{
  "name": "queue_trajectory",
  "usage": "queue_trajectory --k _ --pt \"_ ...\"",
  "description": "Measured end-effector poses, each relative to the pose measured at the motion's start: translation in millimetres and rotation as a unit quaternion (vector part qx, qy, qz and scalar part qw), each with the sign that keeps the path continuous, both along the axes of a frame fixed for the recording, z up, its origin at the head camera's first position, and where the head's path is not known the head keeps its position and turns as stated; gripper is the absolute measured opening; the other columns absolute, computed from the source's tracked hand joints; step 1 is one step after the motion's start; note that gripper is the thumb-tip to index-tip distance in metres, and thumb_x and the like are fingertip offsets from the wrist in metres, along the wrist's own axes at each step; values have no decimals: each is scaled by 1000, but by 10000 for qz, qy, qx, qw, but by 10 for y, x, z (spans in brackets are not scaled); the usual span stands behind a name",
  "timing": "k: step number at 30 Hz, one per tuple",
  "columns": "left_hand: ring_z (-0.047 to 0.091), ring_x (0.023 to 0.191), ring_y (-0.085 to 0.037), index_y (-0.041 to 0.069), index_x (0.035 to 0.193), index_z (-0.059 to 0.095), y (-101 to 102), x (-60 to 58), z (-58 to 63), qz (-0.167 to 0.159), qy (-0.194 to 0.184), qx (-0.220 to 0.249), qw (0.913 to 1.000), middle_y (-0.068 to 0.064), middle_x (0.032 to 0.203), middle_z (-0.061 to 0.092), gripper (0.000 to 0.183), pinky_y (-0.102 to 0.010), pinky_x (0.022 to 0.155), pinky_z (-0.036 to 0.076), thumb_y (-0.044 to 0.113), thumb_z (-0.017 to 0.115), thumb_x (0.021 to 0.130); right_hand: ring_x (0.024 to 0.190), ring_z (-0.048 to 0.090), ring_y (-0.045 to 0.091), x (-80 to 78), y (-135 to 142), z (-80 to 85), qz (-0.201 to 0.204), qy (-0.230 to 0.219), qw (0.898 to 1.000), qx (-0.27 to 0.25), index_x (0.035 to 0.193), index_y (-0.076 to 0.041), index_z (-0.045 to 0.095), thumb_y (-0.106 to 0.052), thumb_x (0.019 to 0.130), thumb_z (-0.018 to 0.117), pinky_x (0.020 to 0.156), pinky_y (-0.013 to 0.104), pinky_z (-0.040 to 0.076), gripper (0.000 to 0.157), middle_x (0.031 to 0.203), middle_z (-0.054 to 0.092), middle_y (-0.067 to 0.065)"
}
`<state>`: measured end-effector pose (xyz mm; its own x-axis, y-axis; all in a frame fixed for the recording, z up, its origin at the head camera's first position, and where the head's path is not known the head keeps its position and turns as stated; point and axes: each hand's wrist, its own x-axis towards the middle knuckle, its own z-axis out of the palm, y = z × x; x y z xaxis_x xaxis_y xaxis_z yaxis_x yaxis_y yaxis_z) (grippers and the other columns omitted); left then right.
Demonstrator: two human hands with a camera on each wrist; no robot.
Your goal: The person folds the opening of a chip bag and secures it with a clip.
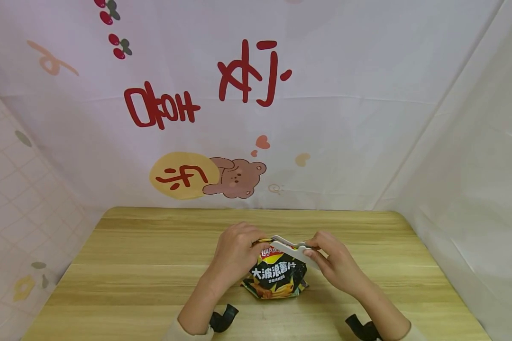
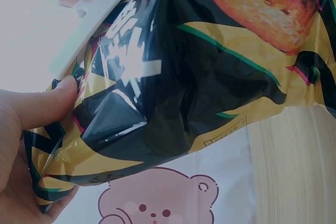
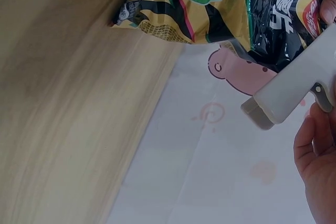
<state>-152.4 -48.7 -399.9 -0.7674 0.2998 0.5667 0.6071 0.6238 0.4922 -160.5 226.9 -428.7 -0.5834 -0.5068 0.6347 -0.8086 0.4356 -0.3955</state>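
A black and yellow Lay's chip bag [image 1: 277,277] stands on the table between both hands, its printed front toward the head camera. My left hand [image 1: 239,248] pinches the bag's upper left corner, thumb on the front in the left wrist view. A white bag clip [image 1: 296,254] lies across the bag's top edge, its two arms apart at the left end. My right hand [image 1: 334,263] holds the clip by its right end. In the right wrist view the clip [image 3: 299,72] slants beside the bag [image 3: 210,11]. The bag's back is hidden from the head camera.
The wooden table [image 1: 153,241] ends at a white cloth backdrop [image 1: 345,142] printed with a bear and red characters. More cloth hangs on both sides. A black curved piece [image 1: 224,318] sits by the left wrist, another [image 1: 360,327] by the right.
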Motion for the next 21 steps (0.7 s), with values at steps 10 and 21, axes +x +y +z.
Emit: queue_trajectory --k 10,21 --pt "68 85 -12 11 94 84 2 15 3 35 -121 49 9999 3 90 79 13 -33 79 57 11 90 83 81 50 6 -14 -41 33 104 28 9999 31 104 -11 70 -33 105 59 69 22 42 24 91 59 -8" --pt "66 84 -13 11 92 83 -7 24 1 83 -239 -19 9997 3 88 78 10 -33 77 57 7 88 84 83 49 6 -12 -77 80 131 -39 9999 104 106 -14 70 -33 106 58 70 21 42 23 93 58 -9"
